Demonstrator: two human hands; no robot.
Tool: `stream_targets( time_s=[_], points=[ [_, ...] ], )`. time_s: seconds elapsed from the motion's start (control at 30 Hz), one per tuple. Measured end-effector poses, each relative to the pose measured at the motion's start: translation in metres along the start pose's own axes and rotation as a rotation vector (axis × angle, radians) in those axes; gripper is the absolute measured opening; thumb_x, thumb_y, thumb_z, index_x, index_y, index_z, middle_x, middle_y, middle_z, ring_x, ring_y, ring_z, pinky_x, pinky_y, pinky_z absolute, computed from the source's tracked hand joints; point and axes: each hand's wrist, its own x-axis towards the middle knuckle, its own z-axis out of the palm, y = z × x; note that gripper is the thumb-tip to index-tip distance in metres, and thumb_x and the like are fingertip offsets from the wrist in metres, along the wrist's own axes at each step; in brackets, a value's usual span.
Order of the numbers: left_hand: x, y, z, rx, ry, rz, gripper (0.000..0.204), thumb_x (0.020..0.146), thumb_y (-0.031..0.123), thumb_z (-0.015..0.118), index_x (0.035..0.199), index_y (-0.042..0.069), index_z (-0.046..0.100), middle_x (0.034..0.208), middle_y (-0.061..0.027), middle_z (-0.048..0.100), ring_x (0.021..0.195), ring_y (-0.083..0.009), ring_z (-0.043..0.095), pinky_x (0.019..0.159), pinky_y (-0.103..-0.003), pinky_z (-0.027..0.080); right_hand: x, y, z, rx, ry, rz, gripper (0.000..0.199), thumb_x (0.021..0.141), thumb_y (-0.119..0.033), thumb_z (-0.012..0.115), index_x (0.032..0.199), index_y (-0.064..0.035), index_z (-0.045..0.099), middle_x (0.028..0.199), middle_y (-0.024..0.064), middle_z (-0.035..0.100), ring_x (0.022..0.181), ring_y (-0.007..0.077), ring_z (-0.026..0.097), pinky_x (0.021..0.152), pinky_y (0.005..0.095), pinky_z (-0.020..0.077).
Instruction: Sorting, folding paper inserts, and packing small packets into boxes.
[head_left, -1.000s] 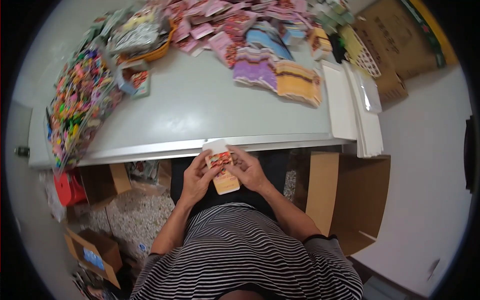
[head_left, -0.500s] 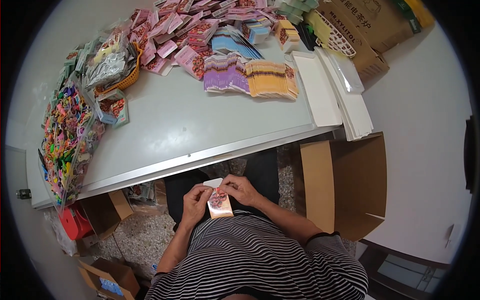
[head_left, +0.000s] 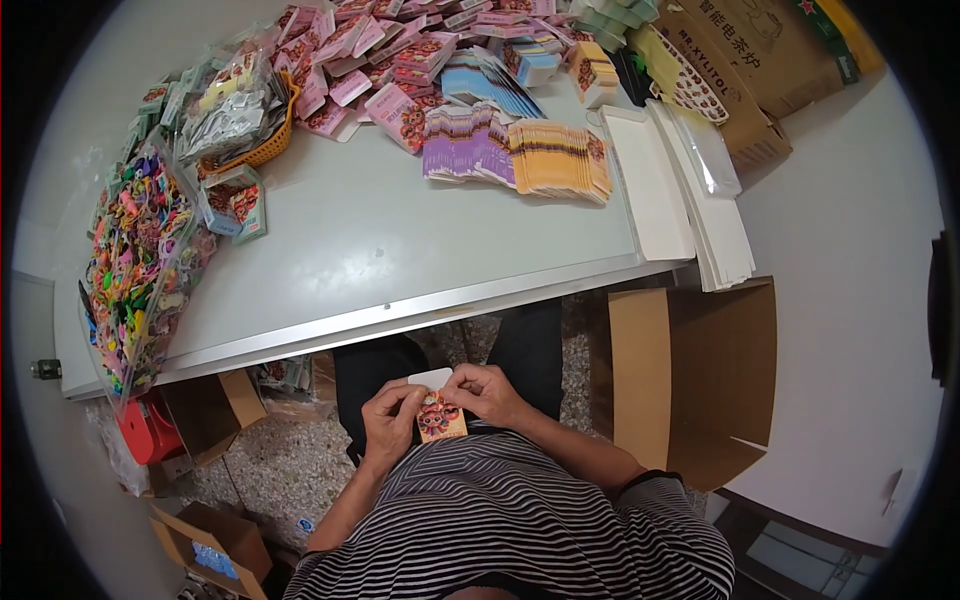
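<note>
Low against my striped shirt, both hands hold a small orange box [head_left: 441, 422] printed with cartoon figures. Its white flap [head_left: 430, 378] stands up at the far end. My left hand [head_left: 390, 415] pinches the box's upper left edge between thumb and fingers. On the upper right, my right hand [head_left: 484, 393] grips it just below the flap, fingers bent and close together. Fingertips cover part of the opening, so whatever may be inside is hidden.
On the table [head_left: 330, 240] lie flat orange cartons [head_left: 558, 160], purple cartons [head_left: 465, 148] and a heap of pink boxes [head_left: 410, 60]. A bag of colourful trinkets [head_left: 140, 270] and an orange basket [head_left: 265, 145] sit left. A large cardboard box [head_left: 720, 370] stands open at right.
The box has tilted, so its printed front shows more clearly and with less glare. Both hands keep their hold on it. The whole view has shifted slightly.
</note>
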Motion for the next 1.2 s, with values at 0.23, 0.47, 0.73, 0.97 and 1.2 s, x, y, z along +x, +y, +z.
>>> stream_targets(
  time_s=[0.23, 0.47, 0.73, 0.97, 1.2],
  points=[
    [-0.003, 0.012, 0.012, -0.321, 0.157, -0.131, 0.012, 0.094, 0.002, 0.069, 0.104, -0.003, 0.074, 0.104, -0.0121, 0.072, 0.092, -0.0126, 0.066, 0.08, -0.026, 0.054, 0.0, -0.018, 0.022, 0.021, 0.132, -0.215, 0.01, 0.096, -0.003, 0.067, 0.102, 0.0039, 0.067, 0.109, 0.0108, 0.068, 0.087, 0.0096, 0.066, 0.07, 0.023, 0.0538],
    [-0.001, 0.012, -0.001, -0.113, 0.054, -0.043, 0.016, 0.095, 0.004, 0.07, 0.108, -0.003, 0.074, 0.104, -0.0082, 0.074, 0.085, -0.012, 0.068, 0.075, -0.025, 0.054, 0.003, -0.016, 0.011, -0.088, 0.048, -0.204, 0.016, 0.097, -0.002, 0.066, 0.11, 0.0046, 0.071, 0.111, 0.0125, 0.069, 0.094, 0.0134, 0.067, 0.084, 0.0265, 0.0557],
    [0.001, 0.028, -0.004, -0.225, 0.055, -0.205, 0.018, 0.094, 0.006, 0.072, 0.109, -0.003, 0.074, 0.095, -0.0062, 0.074, 0.084, -0.0082, 0.067, 0.075, -0.022, 0.054, 0.012, -0.044, 0.007, -0.106, -0.033, 0.04, 0.022, 0.099, -0.012, 0.065, 0.112, 0.0038, 0.073, 0.101, 0.0096, 0.073, 0.093, 0.0114, 0.067, 0.082, 0.025, 0.0541],
    [0.005, 0.031, -0.011, -0.195, -0.028, -0.244, 0.015, 0.095, 0.007, 0.072, 0.106, -0.001, 0.076, 0.092, -0.0047, 0.073, 0.083, -0.0065, 0.064, 0.072, -0.021, 0.052, 0.014, -0.05, 0.008, -0.064, -0.041, 0.14, 0.021, 0.098, -0.014, 0.067, 0.11, 0.0011, 0.075, 0.1, 0.0092, 0.074, 0.092, 0.0111, 0.067, 0.082, 0.0253, 0.0538],
    [0.007, 0.035, -0.016, -0.206, -0.083, -0.279, 0.017, 0.098, 0.011, 0.069, 0.106, -0.002, 0.076, 0.096, -0.0064, 0.074, 0.084, -0.0072, 0.065, 0.072, -0.021, 0.054, 0.013, -0.038, 0.006, -0.162, -0.045, -0.004, 0.02, 0.097, -0.011, 0.067, 0.11, 0.0027, 0.074, 0.098, 0.0103, 0.073, 0.09, 0.0125, 0.067, 0.082, 0.0256, 0.0534]
  ],
)
